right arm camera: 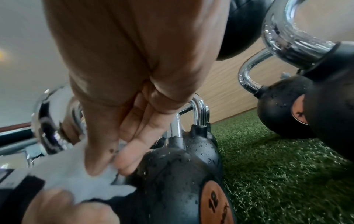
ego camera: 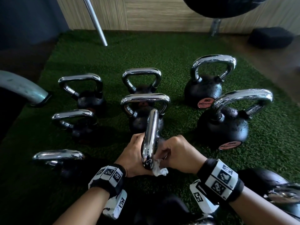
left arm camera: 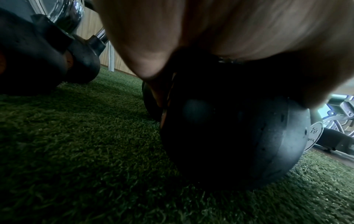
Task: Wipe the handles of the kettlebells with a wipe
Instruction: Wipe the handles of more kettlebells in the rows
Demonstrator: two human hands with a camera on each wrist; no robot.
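A black kettlebell (right arm camera: 172, 189) with a chrome handle (ego camera: 151, 137) stands on the turf right in front of me. My left hand (ego camera: 133, 153) grips the left side of that handle; in the left wrist view only its palm (left arm camera: 210, 30) shows above the black ball (left arm camera: 229, 136). My right hand (ego camera: 177, 153) holds a crumpled white wipe (ego camera: 159, 170) against the handle's right side. In the right wrist view the right hand's fingers (right arm camera: 130, 154) pinch the wipe (right arm camera: 72, 174) low on the handle, where it meets the wet ball.
Several other chrome-handled kettlebells stand on the green turf (ego camera: 162, 51): one just behind (ego camera: 144, 101), two large wet ones at right (ego camera: 227, 117), smaller ones at left (ego camera: 81, 88). A steel bar (ego camera: 95, 20) leans on the wooden wall. A grey tube (ego camera: 24, 88) enters from the left.
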